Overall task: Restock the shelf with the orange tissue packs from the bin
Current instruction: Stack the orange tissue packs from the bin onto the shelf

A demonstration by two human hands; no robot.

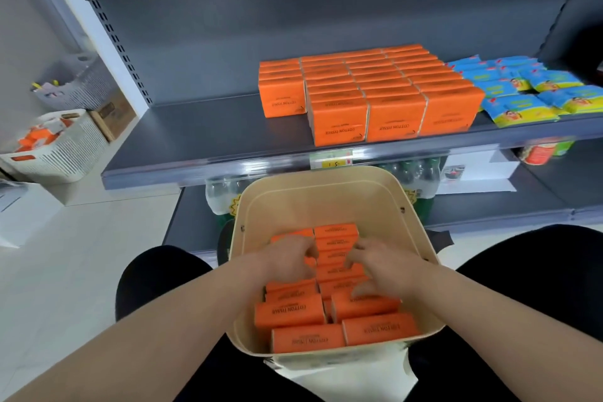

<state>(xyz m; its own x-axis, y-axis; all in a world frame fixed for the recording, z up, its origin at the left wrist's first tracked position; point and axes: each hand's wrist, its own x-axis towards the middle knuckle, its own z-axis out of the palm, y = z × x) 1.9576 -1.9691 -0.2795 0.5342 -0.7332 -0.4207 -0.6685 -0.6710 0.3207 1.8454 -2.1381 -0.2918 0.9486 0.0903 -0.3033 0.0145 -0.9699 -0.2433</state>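
Dark grey shelf (pixel 228 127) fills the upper view, its left half bare. On its right half sits the shelved stack (pixel 368 88) – orange packs in tight rows front to back, labels facing out at the front edge. Beige bin (pixel 326 192) is below the shelf edge, btwn the person's knees. The orange tissue packs (pixel 306 339) lie in its bottom in approx. two columns, printed sides up. White slatted basket (pixel 65 153) stands on the floor at far left w/ orange items inside. Blue-yellow packets (pixel 522 88) lie just beside the shelved stack, on its right. Left hand (pixel 287 259) and right hand (pixel 381 263) are both down in the bin, either side of the middle column – fingers bent, tips dug in round packs there. Price tag (pixel 331 160) on the shelf lip above the bin.
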